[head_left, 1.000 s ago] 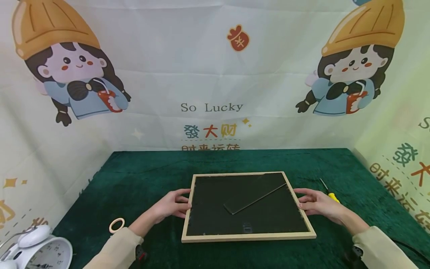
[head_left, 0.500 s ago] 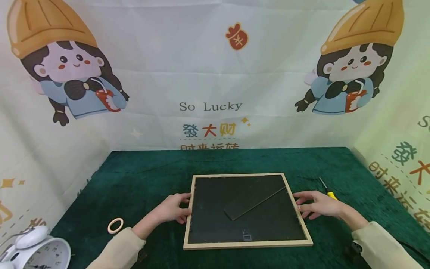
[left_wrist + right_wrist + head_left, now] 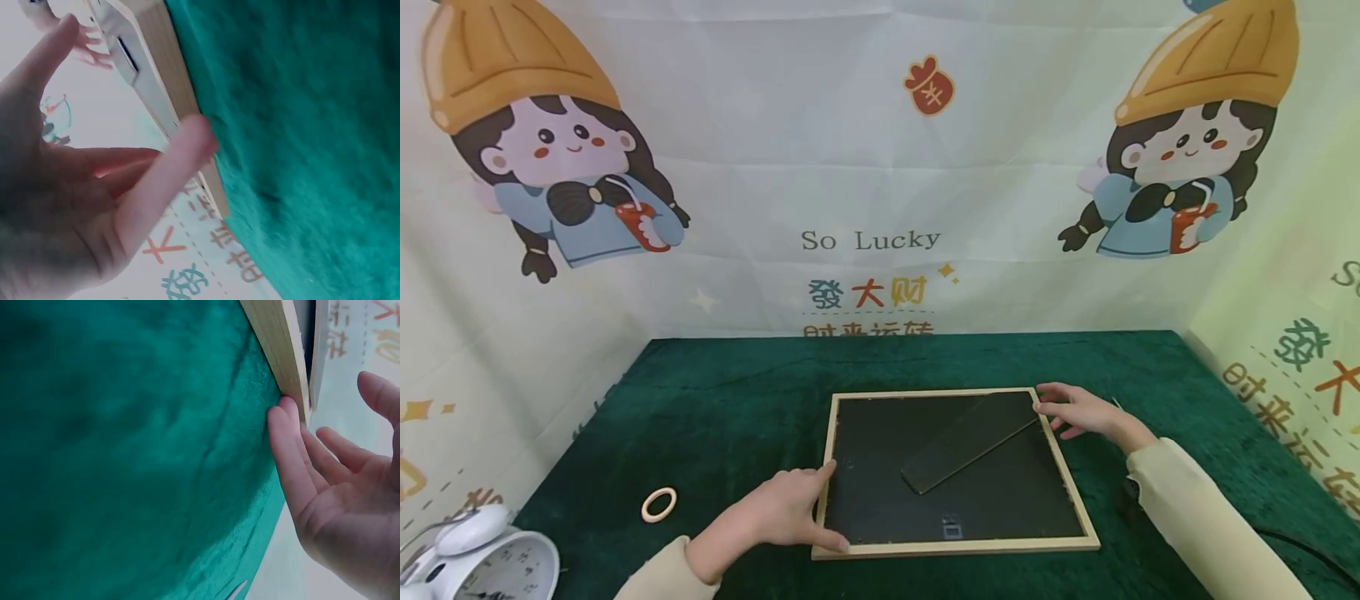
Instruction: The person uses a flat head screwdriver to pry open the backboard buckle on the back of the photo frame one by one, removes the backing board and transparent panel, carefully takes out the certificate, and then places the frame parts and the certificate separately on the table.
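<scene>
On green cloth (image 3: 737,375) before a printed backdrop (image 3: 880,183): wooden frame (image 3: 951,450), back upward, long axis left-to-right. Wide-fingered: left hand (image 3: 786,508) at near-left corner, right hand (image 3: 1078,410) at far-right.

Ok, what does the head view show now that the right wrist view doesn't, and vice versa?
Only the head view shows the white alarm clock, the pale ring and the left hand. Only the right wrist view shows the palm of the right hand and the outer face of the wooden frame beside it. Both show that hand, at least part of the frame, the green cloth and the printed backdrop.
</scene>
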Tool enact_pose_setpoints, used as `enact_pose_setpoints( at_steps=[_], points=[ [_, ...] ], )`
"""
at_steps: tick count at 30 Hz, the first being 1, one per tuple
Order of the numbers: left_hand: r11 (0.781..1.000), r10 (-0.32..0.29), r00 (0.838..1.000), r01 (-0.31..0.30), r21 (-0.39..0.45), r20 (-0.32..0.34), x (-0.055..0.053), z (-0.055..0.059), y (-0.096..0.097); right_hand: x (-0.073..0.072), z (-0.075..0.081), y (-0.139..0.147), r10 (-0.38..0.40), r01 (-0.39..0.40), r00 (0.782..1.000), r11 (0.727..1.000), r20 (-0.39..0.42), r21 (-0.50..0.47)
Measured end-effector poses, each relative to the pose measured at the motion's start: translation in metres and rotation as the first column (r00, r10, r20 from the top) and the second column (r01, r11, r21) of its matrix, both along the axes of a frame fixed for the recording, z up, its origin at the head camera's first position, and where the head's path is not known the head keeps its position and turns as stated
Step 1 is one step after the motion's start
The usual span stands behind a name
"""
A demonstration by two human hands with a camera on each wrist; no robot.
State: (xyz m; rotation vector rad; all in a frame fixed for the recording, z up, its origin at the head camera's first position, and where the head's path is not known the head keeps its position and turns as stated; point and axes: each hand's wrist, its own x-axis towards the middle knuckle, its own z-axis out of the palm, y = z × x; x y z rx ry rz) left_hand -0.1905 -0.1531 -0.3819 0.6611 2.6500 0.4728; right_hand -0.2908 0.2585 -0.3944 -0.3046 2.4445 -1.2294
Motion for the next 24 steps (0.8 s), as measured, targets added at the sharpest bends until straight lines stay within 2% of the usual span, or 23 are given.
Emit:
enact_pose_setpoints(
  at_steps=[3,6,13,18,21,24],
  points=[
    [0.998,-0.027,1.0,0.027,-0.057,0.001,0.006,-0.001,0.001,-0.011,0.0,-0.003,-0.013,0.013,1.0,1.0,0.016,0.009],
    [0.996,-0.05,0.998,0.047,-0.078,-0.045,0.009,-0.002,0.001,-0.016,0.0,-0.005,0.004,-0.004,1.0,1.0,0.01,0.025],
    [0.998,-0.048,0.989,0.041,-0.052,-0.137,0.008,-0.006,-0.004,-0.017,-0.001,-0.007,0.024,-0.023,0.999,0.999,-0.027,0.044],
    [0.996,-0.04,0.97,0.02,-0.085,-0.238,-0.002,-0.006,-0.008,-0.012,-0.005,0.003,-0.004,0.006,0.998,0.999,-0.065,0.04],
    [0.996,-0.019,0.961,-0.007,-0.094,-0.277,-0.013,-0.006,-0.011,-0.005,-0.004,0.012,-0.01,0.012,0.998,0.999,-0.068,0.033],
    [0.996,0.01,0.944,-0.04,-0.084,-0.329,-0.027,-0.006,-0.016,0.003,-0.001,0.02,0.0,0.005,0.996,0.999,-0.086,0.054]
  ],
)
